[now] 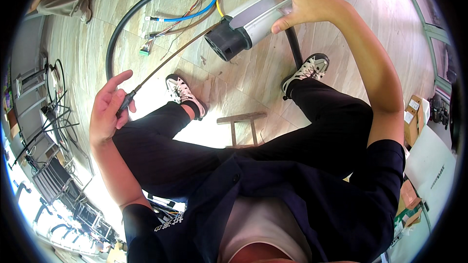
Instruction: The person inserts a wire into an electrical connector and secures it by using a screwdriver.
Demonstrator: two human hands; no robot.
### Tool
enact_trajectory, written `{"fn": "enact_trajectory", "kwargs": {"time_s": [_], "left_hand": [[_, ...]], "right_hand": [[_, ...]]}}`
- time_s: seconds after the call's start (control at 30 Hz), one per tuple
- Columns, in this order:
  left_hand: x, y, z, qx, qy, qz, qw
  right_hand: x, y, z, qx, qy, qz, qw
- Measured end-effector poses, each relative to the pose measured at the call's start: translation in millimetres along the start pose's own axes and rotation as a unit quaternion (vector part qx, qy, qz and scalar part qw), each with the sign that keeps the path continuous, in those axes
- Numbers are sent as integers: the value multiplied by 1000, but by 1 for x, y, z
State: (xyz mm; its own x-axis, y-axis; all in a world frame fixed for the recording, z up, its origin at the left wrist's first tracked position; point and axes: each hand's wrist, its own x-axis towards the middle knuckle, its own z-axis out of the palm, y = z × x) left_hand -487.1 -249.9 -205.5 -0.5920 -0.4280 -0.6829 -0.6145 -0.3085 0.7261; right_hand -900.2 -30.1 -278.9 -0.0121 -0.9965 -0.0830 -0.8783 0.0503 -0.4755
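Note:
My left hand (pixel 108 106) is closed round the dark handle of a long thin screwdriver (pixel 168 59), its index finger stretched out. The screwdriver's shaft runs up to the right, and its tip meets the edge of the plug's black end. My right hand (pixel 309 2) grips the far end of that plug, a grey-and-black electric-vehicle charging connector (pixel 253 22), held tilted with its round black face toward the lower left. A thick black cable (pixel 122 27) arcs behind my left hand; blue, yellow and thinner wires (pixel 187 17) spread from its end, with a small green connector (pixel 145 51).
Below my hands, a small wooden stool (pixel 242 118) stands on the tiled floor between my legs. Another person's leg (pixel 63 2) shows at the upper left. Metal-framed racks and chairs (pixel 51 178) line the left side; cardboard boxes (pixel 413 119) and a white panel (pixel 431 163) stand right.

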Motion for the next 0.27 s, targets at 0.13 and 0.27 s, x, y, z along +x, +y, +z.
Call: {"fn": "enact_trajectory", "kwargs": {"time_s": [0.13,0.27], "left_hand": [[0,-3,3,41,-5,70,997],[3,-15,-12,118,-17,113,986]], "right_hand": [[-1,0,0,-2,4,-3,1000],[1,-1,-3,-3,-18,10,1000]]}}
